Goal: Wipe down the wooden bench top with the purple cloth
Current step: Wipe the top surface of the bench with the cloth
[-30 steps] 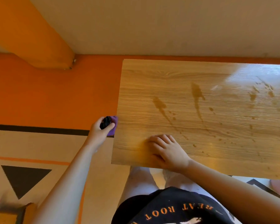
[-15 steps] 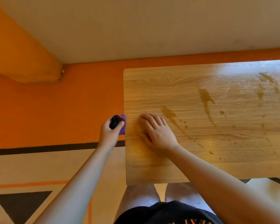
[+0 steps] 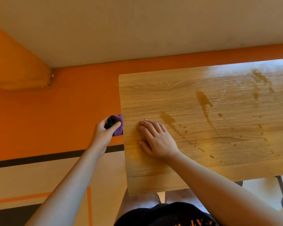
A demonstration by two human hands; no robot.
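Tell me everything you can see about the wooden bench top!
The wooden bench top is a flat, light-brown board with wavy grain lines, and it looks shiny at the far right. Its middle and right side carry brown splashes and little drips, so it is not wiped clean yet. The right hand rests flat on it near the left end. The left hand holds the purple cloth right at its left edge; whether the cloth touches it, I cannot tell.
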